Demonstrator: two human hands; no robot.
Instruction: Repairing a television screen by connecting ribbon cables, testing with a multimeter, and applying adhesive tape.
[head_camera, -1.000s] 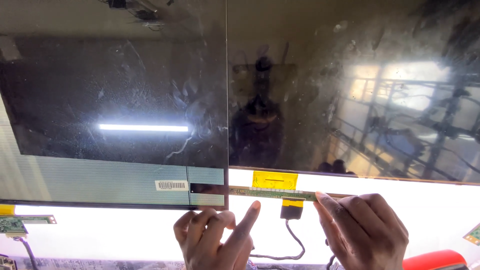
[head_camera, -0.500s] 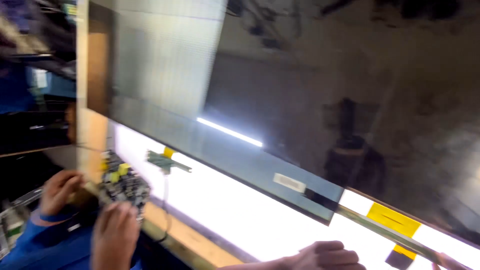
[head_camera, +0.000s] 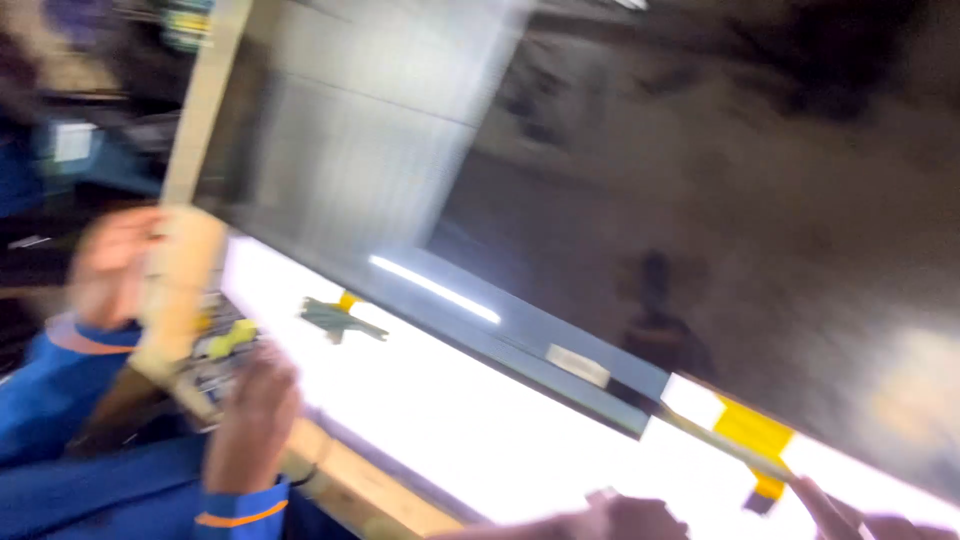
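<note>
Diagonally, the dark display panel (head_camera: 640, 200) lies on a lit table (head_camera: 480, 440), long axis running upper-left to lower-right; both hands (head_camera: 620, 520) (head_camera: 860, 515) sit at its lower edge, finger spread indiscernible through blur.

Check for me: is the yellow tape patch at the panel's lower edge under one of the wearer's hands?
No. The yellow tape patch lies uncovered on the dark panel, above the wearer's right hand and left hand at the frame's bottom edge.
</note>
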